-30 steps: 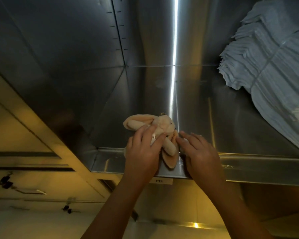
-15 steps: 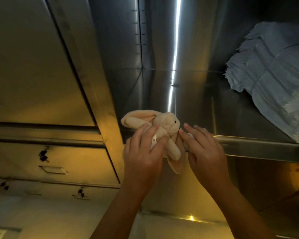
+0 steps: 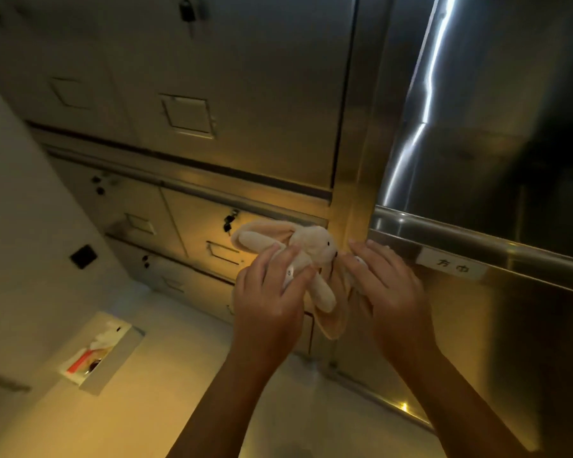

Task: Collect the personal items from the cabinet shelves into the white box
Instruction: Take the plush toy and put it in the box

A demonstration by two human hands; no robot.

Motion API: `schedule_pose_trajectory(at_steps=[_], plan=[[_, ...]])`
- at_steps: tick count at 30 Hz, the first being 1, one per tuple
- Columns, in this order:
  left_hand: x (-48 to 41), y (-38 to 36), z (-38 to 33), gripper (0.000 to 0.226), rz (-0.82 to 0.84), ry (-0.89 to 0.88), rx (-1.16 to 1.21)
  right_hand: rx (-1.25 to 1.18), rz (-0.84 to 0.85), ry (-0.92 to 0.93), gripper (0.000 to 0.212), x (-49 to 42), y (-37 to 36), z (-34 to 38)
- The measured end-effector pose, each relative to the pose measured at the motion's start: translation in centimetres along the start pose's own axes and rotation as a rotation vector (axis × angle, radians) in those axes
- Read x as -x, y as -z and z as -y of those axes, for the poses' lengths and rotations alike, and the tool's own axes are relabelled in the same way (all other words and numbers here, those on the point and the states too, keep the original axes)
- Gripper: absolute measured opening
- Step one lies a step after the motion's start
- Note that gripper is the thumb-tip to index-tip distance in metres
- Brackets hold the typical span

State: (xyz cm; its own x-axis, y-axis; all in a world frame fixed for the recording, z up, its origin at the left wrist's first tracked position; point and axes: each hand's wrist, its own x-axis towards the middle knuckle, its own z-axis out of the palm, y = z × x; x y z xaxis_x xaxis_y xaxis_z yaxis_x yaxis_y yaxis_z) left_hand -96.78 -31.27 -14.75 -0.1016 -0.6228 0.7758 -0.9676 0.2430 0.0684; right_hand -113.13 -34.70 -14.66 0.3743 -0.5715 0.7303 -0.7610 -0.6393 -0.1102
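Observation:
A cream plush rabbit (image 3: pixel 306 246) with long ears is held in the air in front of the steel cabinet, off the shelf. My left hand (image 3: pixel 268 299) grips its body from the left. My right hand (image 3: pixel 387 292) holds its other side, fingers curled around the lower body. The white box (image 3: pixel 113 361) stands on the floor at lower left, with a red-orange item and pale things inside it.
The steel shelf edge (image 3: pixel 477 239) with a white label (image 3: pixel 452 264) runs at right. Closed metal drawers with handles (image 3: pixel 186 115) and small padlocks fill the cabinet front at left. A pale wall stands at far left.
Both hands have lifted the rabbit off the shelf and carried it down and left. My view has swung left and down, so the drawers and the white box now show, and the stacked cloths are gone.

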Motion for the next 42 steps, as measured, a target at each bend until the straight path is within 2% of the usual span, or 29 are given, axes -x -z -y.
schedule_pose_trajectory(at_steps=[4,8,11,14,25,29,32,39,42], plan=[[3.4,2.7,4.3,0.030,0.045,0.083,-0.094,-0.076,-0.054,0.119,0.032,-1.7,-2.5,5.3],[6.0,4.8,8.2,0.029,0.035,0.203,-0.173,-0.177,-0.005,0.206,0.034,-3.3,-5.5,9.7],[7.3,6.1,11.2,0.030,0.032,0.302,-0.217,-0.267,0.032,0.262,0.049,-4.9,-8.1,12.6],[8.1,7.0,14.4,0.031,0.043,0.374,-0.263,-0.328,0.057,0.296,0.043,-7.0,-11.0,15.3],[4.8,9.0,28.6,0.032,0.015,0.461,-0.477,-0.527,0.078,0.391,0.037,-17.8,-22.3,24.3],[3.4,9.3,33.3,0.033,-0.058,0.515,-0.537,-0.551,0.086,0.450,0.038,-21.5,-26.1,26.4],[3.2,9.5,36.0,0.024,-0.077,0.545,-0.574,-0.574,0.094,0.475,0.038,-23.6,-28.2,28.1],[4.3,9.4,42.1,0.028,-0.077,0.592,-0.558,-0.619,0.149,0.493,0.043,-26.2,-32.2,32.3],[4.8,9.2,45.2,0.026,-0.060,0.603,-0.535,-0.628,0.165,0.485,0.036,-27.2,-34.2,34.3]])
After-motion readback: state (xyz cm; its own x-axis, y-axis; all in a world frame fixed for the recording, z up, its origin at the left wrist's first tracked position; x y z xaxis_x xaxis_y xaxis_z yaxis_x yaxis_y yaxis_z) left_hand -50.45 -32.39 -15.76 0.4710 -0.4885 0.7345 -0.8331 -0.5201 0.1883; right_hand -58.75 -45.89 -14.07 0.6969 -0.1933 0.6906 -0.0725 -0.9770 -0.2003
